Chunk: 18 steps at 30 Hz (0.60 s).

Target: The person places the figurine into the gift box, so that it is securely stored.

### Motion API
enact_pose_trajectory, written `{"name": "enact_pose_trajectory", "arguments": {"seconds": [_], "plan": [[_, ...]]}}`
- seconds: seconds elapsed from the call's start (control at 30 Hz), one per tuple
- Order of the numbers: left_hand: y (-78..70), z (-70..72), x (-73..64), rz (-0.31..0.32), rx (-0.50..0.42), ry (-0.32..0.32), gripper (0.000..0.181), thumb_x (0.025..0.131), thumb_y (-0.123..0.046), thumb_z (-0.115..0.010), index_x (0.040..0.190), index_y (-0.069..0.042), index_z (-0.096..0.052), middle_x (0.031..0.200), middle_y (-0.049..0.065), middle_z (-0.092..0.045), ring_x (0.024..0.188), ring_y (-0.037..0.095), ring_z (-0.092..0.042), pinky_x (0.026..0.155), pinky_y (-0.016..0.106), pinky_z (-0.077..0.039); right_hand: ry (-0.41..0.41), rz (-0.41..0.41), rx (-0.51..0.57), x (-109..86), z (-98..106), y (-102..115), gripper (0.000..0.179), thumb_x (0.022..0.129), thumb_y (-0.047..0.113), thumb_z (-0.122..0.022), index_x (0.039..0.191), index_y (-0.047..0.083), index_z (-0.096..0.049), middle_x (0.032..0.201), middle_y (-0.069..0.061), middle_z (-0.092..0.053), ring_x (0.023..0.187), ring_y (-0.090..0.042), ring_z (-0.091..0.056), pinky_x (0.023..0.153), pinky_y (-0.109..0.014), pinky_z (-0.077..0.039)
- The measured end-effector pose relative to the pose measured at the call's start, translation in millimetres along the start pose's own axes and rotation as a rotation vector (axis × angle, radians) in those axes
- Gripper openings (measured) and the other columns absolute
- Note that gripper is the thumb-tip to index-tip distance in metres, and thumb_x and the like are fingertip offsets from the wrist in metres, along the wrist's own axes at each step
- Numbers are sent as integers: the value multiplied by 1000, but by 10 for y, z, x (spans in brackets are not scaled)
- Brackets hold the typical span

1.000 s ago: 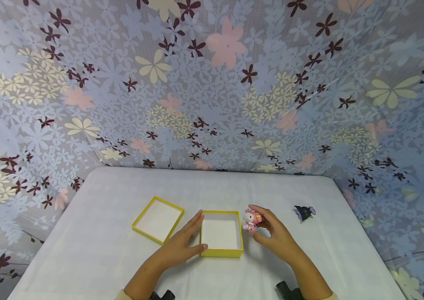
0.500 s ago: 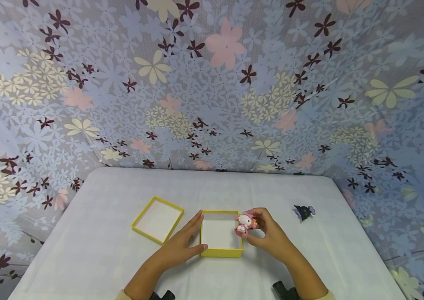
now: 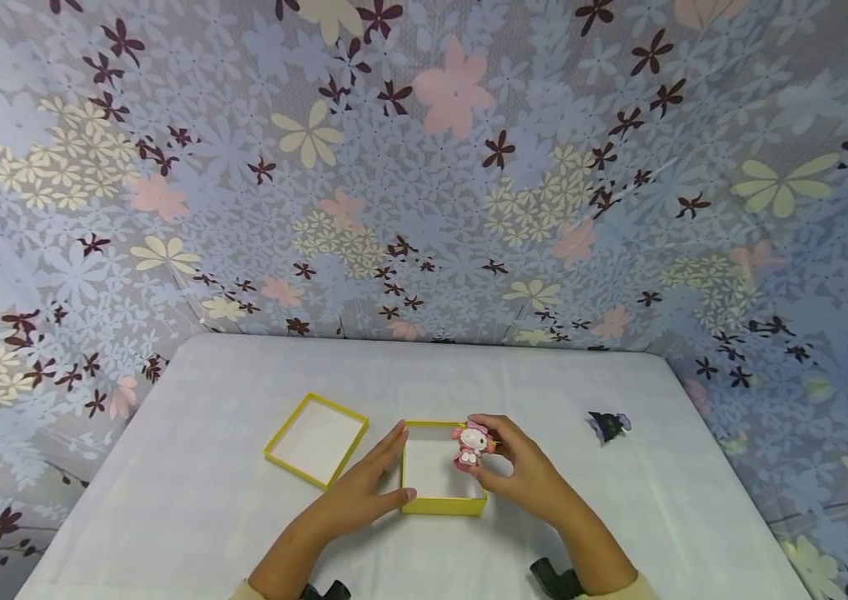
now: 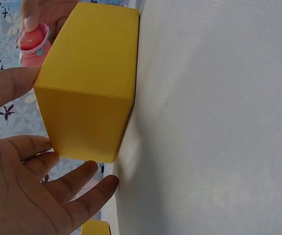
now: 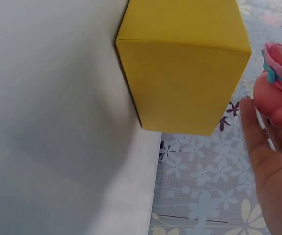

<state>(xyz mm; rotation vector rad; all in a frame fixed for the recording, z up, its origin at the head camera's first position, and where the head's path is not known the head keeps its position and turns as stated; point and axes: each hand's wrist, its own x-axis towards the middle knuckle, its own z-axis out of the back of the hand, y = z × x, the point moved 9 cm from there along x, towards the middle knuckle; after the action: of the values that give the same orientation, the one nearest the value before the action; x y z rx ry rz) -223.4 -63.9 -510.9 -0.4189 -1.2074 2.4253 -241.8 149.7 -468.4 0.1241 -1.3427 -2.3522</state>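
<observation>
My right hand (image 3: 521, 467) pinches a pink and white figurine (image 3: 472, 446) between thumb and fingers, holding it over the right part of an open yellow box (image 3: 443, 506). Its white face shows in the head view. From behind, the right wrist view shows the figurine's rounded pink body (image 5: 274, 98) with a turquoise bow, above the box's rim level. At the box's left side rests my left hand (image 3: 359, 493), fingers spread and fairly straight, with the thumb at the near left corner. The left wrist view has the fingertips (image 4: 46, 143) right at the yellow wall (image 4: 84, 122).
A yellow-rimmed box lid (image 3: 316, 442) lies inside-up on the white-covered table (image 3: 191, 492), left of the box. Farther right sits a small black and purple object (image 3: 608, 426). Black devices (image 3: 554, 579) show at both wrists. Flower-patterned fabric (image 3: 424, 208) stands behind the table.
My right hand has moved left with the figurine, from beside the box's right wall to over its inside. The figurine has turned its face more toward the head camera. The left hand stays put.
</observation>
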Motion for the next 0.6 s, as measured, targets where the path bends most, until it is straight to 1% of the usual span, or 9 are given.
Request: {"name": "enact_pose_trajectory", "arguments": {"seconds": [0.13, 0.3, 0.37, 0.47, 0.53, 0.57, 0.6], "plan": [[-3, 0, -3, -3, 0, -1, 87, 95, -49, -65, 164, -26, -17, 170, -18, -4, 159, 24, -13, 126, 57, -21, 3, -24, -33, 22, -30, 19, 69, 88, 27, -80, 146, 37, -45, 141, 8, -56, 118, -11, -60, 102, -27, -53], [-7, 5, -1, -8, 0, -3, 87, 95, -49, -65, 163, -24, -18, 170, -19, -5, 158, 21, -13, 126, 56, -22, 34, -72, -21, 60, -100, 8, 71, 87, 25, -81, 148, 31, -44, 143, 4, -55, 119, -15, -62, 103, -30, -54], [-7, 7, 1, -9, 0, -4, 87, 95, -49, -65, 163, -24, -19, 170, -19, -5, 158, 21, -13, 126, 56, -22, 52, -60, -16, 85, -130, 20, 72, 87, 24, -81, 148, 26, -44, 143, 2, -54, 122, -16, -60, 105, -31, -53], [-8, 7, 2, -10, 0, -2, 87, 95, -49, -65, 163, -24, -18, 171, -15, -5, 158, 21, -13, 126, 56, -22, 77, -25, 1, 119, -170, 49, 69, 87, 21, -81, 147, 22, -46, 142, 3, -52, 124, -15, -57, 108, -33, -51], [-12, 8, 1, -11, -4, -1, 87, 95, -48, -65, 163, -24, -18, 171, -15, -5, 158, 22, -13, 126, 56, -21, 94, 0, 12, 138, -195, 72, 67, 87, 18, -80, 146, 18, -47, 140, 3, -51, 125, -15, -55, 109, -34, -50], [-13, 8, -1, -12, -4, 0, 86, 95, -48, -65, 164, -24, -18, 171, -14, -6, 158, 22, -13, 126, 56, -21, 101, 8, 15, 143, -207, 81, 66, 87, 18, -80, 146, 17, -48, 139, 3, -50, 125, -14, -55, 109, -34, -50], [-14, 8, -2, -12, -4, 1, 86, 95, -47, -65, 164, -24, -18, 171, -14, -5, 158, 22, -13, 126, 56, -21, 107, 10, 15, 149, -220, 84, 66, 88, 18, -80, 145, 18, -48, 138, 5, -49, 125, -13, -54, 110, -33, -50]]}}
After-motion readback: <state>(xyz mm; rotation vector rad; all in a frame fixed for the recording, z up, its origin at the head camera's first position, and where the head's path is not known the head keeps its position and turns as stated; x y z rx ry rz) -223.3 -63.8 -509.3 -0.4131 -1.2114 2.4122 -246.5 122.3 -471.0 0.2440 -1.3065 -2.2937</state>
